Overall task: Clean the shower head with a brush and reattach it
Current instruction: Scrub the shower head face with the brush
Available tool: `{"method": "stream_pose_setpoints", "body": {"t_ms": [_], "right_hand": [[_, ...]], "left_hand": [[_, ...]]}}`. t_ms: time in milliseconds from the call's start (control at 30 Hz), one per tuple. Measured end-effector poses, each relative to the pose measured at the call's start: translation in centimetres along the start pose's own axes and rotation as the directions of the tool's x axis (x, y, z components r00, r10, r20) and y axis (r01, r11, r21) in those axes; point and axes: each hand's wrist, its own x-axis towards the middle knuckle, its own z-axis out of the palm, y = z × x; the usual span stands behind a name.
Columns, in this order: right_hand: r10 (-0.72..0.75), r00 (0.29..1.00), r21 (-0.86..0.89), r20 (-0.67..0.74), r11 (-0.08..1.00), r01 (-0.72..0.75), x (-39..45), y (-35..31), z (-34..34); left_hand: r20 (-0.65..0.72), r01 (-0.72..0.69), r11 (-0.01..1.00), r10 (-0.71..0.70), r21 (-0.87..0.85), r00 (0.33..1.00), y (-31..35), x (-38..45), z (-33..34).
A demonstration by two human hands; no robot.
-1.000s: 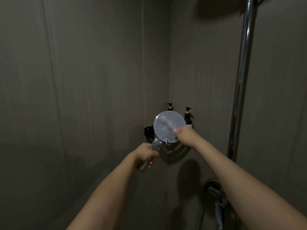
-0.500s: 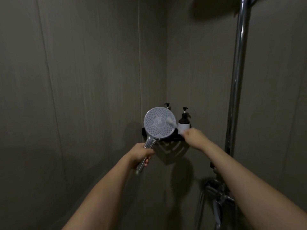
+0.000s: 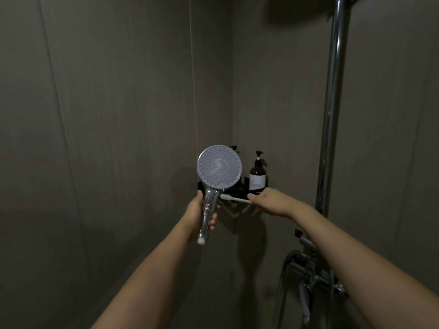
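**Brush leaves the shower head and meets the corner shelf**

Head view. The left hand (image 3: 198,216) grasps the handle of the shower head (image 3: 219,167), holding it upright with the nozzle face turned toward the camera, just left of the corner shelf (image 3: 237,194). The right hand (image 3: 270,201) pinches the near end of the brush (image 3: 234,198), which lies level, its tip just below the head's rim, beside the handle. A bottle (image 3: 257,176) stands on the shelf; the riser pipe (image 3: 332,103) and mixer (image 3: 308,269) lie to the right.

The step appears to be setting the brush down before reattachment. Done well, the brush is laid fully on the shelf so it cannot roll off, clear of the bottle, while the left hand keeps the head steady and away from the wall.

Compared with half a second earlier, the brush tip has dropped from the right edge of the nozzle face to below the rim, and the right hand sits lower, at shelf level. The left hand's hold is unchanged.
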Motion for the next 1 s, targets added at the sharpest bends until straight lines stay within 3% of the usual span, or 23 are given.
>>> {"method": "stream_pose_setpoints", "body": {"t_ms": [100,267,433,567,600,700,767,833,900,1000], "right_hand": [[-0.028,1.0,-0.132,-0.003,0.991,0.028,0.1,-0.9,0.5],[-0.049,0.995,-0.166,-0.082,0.985,0.035,0.4,-1.7,0.9],[-0.003,0.989,-0.346,0.151,0.937,0.056,-0.3,-1.7,1.5],[-0.153,0.982,-0.418,-0.107,0.904,0.095,0.3,-2.1,0.5],[-0.148,0.985,-0.397,-0.093,0.912,0.1,0.4,-2.1,0.5],[-0.01,0.985,-0.264,0.173,0.963,0.056,0.6,-1.5,1.0],[0.06,0.957,-0.316,0.283,0.948,0.034,0.4,-1.5,0.5],[0.075,0.95,-0.365,0.304,0.93,0.043,0.0,-1.6,0.1],[0.008,0.979,-0.336,0.204,0.94,0.063,0.1,-1.7,-0.5],[-0.098,0.99,-0.312,-0.098,0.948,0.063,0.8,-1.1,-1.0]], "left_hand": [[0.041,-0.015,0.996,0.018,-0.087,0.999,0.0,0.3,0.7],[0.083,-0.039,0.996,0.046,-0.082,0.996,0.3,0.5,1.7],[0.054,-0.062,0.995,0.066,-0.077,0.996,0.5,0.6,2.1],[0.079,-0.044,0.996,0.051,-0.081,0.996,0.5,0.7,2.5],[0.081,-0.044,0.995,0.052,-0.089,0.995,0.5,0.7,2.7],[0.07,-0.069,0.992,0.077,-0.108,0.995,0.7,0.9,3.0],[0.062,-0.072,0.986,0.082,-0.149,0.995,0.4,1.1,3.0],[0.053,-0.062,0.982,0.072,-0.18,0.996,0.1,1.2,3.0],[0.063,-0.043,0.99,0.052,-0.137,0.997,0.0,1.2,2.9],[0.094,-0.04,0.994,0.05,-0.103,0.994,0.3,1.0,3.4]]}}
